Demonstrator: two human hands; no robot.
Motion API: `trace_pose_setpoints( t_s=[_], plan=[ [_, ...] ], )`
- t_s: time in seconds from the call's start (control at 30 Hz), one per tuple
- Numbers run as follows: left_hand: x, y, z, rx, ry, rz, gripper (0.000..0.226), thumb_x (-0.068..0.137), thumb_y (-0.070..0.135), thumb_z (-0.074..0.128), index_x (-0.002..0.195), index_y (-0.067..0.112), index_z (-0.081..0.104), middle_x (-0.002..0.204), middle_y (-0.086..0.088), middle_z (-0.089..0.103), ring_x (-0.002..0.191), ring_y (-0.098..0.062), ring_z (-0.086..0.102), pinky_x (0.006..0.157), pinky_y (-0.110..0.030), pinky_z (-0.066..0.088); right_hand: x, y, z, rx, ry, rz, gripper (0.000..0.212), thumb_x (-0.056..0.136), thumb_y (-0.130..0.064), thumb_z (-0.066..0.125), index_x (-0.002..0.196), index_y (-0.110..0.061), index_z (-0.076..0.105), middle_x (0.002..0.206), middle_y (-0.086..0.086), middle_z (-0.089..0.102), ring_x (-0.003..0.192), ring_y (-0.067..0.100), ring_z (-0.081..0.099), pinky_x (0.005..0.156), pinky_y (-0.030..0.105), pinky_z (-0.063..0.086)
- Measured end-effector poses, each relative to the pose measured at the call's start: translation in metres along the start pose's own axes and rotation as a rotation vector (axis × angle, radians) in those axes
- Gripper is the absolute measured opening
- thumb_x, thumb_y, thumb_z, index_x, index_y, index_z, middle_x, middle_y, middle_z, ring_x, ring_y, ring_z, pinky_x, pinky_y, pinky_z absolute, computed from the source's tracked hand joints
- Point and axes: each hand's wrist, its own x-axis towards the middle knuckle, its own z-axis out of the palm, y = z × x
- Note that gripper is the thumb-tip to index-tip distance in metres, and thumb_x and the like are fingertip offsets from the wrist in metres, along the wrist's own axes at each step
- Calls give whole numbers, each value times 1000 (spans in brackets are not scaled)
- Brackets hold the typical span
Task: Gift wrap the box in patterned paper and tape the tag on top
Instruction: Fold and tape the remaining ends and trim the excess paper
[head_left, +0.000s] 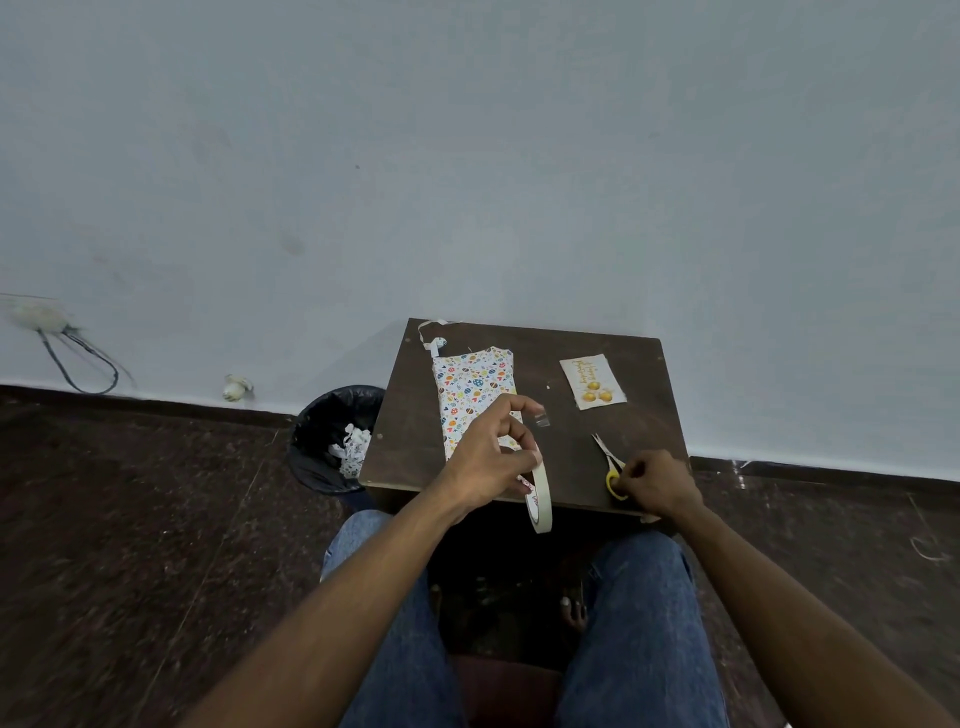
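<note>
Both my forearms reach forward, bare, over my knees in blue jeans. My left hand (491, 457) is raised, back to camera, fingers curled, gripping a tape roll (537, 496) with a clear strip pinched at the fingertips. My right hand (657, 480) is low, knuckles up, fingers curled onto the yellow scissors handle (614, 480).

The small dark brown wooden table (639, 431) carries a box wrapped in colourful patterned paper (475, 397), a cream printed tag (593, 382) (far of the gripping hands) and yellow-handled scissors (612, 465).
</note>
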Motion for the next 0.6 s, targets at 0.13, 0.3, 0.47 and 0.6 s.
trace_pose_setpoints(
  t_s=[0.13, 0.3, 0.47, 0.6],
  plan=[
    [1, -1, 4, -12, 53, 48, 39, 87, -3, 64, 118, 19, 55, 82, -4, 57, 73, -13, 60, 58, -31, 57, -17, -15, -5, 137, -31, -220, 15, 86, -32, 73, 74, -23, 69, 79, -2, 70, 77, 15, 66, 74, 38, 56],
    [5, -4, 9, -39, 165, 90, 33, 89, 1, 65, 109, 25, 56, 77, 1, 56, 67, -8, 59, 62, -40, 61, -64, -56, -11, 330, -335, -584, 16, 83, -44, 75, 83, -28, 71, 82, -7, 70, 76, 5, 63, 69, 22, 50],
    [5, -8, 14, -46, 277, 123, 44, 86, -3, 66, 108, 33, 54, 71, 8, 57, 62, -12, 57, 60, -42, 61, -61, -63, 7, 98, -100, -797, 43, 80, -64, 62, 86, -23, 71, 78, -11, 63, 76, 10, 59, 68, 39, 49],
    [4, -14, 18, -69, 442, 148, 68, 81, -5, 68, 120, 47, 47, 75, 10, 60, 72, -17, 60, 63, -38, 58, -58, -63, 19, 37, 79, -900, 51, 83, -65, 54, 79, -16, 67, 78, -7, 62, 74, 12, 54, 59, 33, 44]
  ],
)
